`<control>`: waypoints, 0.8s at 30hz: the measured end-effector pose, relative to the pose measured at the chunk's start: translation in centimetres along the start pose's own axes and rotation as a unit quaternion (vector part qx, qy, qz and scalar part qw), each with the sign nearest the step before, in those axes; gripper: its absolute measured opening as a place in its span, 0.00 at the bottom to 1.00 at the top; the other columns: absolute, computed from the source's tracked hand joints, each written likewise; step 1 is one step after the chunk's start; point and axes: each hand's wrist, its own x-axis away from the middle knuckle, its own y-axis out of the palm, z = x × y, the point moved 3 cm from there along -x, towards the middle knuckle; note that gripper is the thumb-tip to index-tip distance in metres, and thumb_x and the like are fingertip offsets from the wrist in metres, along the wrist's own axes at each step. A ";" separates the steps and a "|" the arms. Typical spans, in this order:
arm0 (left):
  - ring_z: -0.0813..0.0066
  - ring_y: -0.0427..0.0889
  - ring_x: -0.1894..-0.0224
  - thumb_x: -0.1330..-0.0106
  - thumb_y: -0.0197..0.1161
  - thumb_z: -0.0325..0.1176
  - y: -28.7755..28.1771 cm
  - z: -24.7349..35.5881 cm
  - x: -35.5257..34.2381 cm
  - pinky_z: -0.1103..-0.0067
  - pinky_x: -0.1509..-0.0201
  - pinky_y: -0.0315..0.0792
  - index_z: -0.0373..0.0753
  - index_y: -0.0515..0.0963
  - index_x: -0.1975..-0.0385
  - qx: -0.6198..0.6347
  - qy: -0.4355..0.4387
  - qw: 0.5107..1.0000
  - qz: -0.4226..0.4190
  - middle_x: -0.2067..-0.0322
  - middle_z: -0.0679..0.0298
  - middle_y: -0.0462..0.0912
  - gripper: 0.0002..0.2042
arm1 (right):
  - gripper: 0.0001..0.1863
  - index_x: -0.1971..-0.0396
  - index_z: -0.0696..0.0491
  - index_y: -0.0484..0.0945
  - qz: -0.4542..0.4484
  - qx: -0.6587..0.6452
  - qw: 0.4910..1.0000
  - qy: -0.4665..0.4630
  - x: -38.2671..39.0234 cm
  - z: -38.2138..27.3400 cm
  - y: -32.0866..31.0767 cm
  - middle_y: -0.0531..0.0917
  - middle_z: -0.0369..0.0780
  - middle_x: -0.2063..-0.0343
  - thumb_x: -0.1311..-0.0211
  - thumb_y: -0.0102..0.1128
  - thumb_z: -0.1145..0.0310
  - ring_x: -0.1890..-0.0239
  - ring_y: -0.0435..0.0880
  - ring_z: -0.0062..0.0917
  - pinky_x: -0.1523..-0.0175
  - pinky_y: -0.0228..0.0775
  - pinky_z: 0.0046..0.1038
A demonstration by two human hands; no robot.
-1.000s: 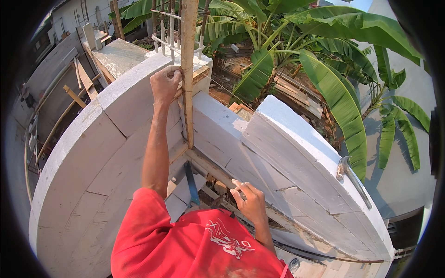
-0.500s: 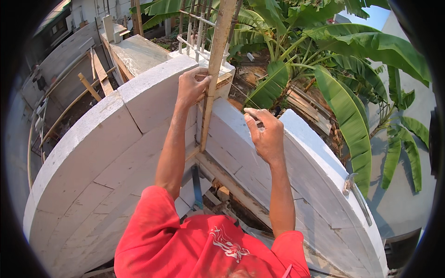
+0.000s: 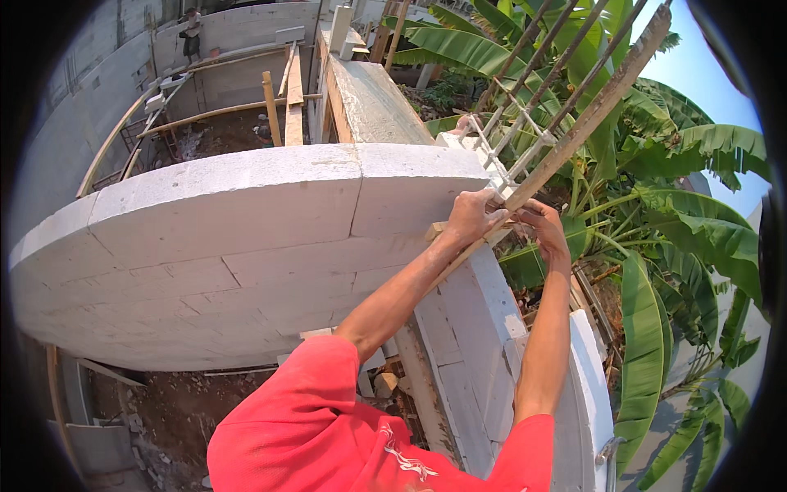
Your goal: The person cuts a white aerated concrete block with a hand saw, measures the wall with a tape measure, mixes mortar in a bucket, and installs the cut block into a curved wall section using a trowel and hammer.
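My left hand [image 3: 475,216] is closed against the near side of a slanting wooden batten [image 3: 602,107], its thumb and fingers pinched together at the edge. Just across the batten is my right hand [image 3: 544,230], with curled fingers reaching partly behind the wood. Whatever the fingertips pinch is hidden or too thin to make out. Both hands work where two walls of pale blocks meet at a corner. To the left runs one block wall [image 3: 279,209]; the other block wall [image 3: 492,287] extends toward me under my right forearm.
Steel reinforcing bars [image 3: 537,61] rise beside the batten. A hammer [image 3: 607,451] rests on the right wall's top, near the lower edge. Beyond the left wall are a concrete beam [image 3: 377,98], planks [image 3: 293,102] and a distant person [image 3: 191,37]. Banana leaves [image 3: 643,353] crowd the right.
My right hand has moved left to the batten, beside my left hand; earlier it was apart, with a thin line near its fingers. The view has turned left, so the batten now appears more slanted.
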 end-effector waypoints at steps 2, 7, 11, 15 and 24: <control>0.61 0.90 0.65 0.44 0.75 0.32 -0.2 0.1 0.1 0.71 0.58 0.81 0.33 0.84 0.63 -0.010 0.013 1.000 0.006 0.69 0.51 0.88 0.13 | 0.19 0.51 0.58 0.82 0.007 0.033 0.999 0.017 -0.3 -0.4 -0.3 0.86 0.42 0.57 0.44 0.65 0.73 0.55 0.86 0.28 0.46 0.78 0.36; 0.53 0.88 0.66 0.46 0.75 0.34 -0.4 0.1 0.3 0.66 0.59 0.80 0.34 0.83 0.65 -0.011 0.037 0.999 0.023 0.71 0.50 0.87 0.12 | 0.16 0.56 0.58 0.83 0.041 0.089 0.994 0.043 -1.3 -0.7 -0.8 0.86 0.40 0.60 0.44 0.56 0.75 0.58 0.86 0.28 0.49 0.78 0.35; 0.52 0.87 0.66 0.46 0.74 0.33 0.1 -0.3 0.5 0.65 0.60 0.79 0.35 0.83 0.66 -0.028 0.046 0.998 0.023 0.71 0.50 0.86 0.12 | 0.12 0.59 0.60 0.80 0.047 0.031 0.998 0.011 -0.8 -0.7 -0.8 0.84 0.40 0.68 0.41 0.60 0.72 0.65 0.88 0.27 0.62 0.84 0.27; 0.49 0.85 0.62 0.45 0.72 0.31 0.8 -0.6 0.4 0.63 0.56 0.78 0.37 0.83 0.61 -0.051 0.041 0.998 0.003 0.67 0.52 0.86 0.12 | 0.13 0.56 0.59 0.79 0.017 -0.006 0.999 0.027 -0.8 -1.0 -1.0 0.85 0.39 0.68 0.35 0.61 0.67 0.67 0.87 0.25 0.63 0.84 0.26; 0.48 0.82 0.54 0.44 0.71 0.29 1.4 -0.5 0.1 0.60 0.50 0.76 0.38 0.81 0.52 -0.017 0.047 0.999 -0.012 0.58 0.53 0.84 0.18 | 0.14 0.54 0.59 0.81 -0.014 0.024 0.996 0.082 -3.0 -0.6 -1.4 0.87 0.39 0.62 0.35 0.63 0.68 0.65 0.85 0.22 0.59 0.82 0.30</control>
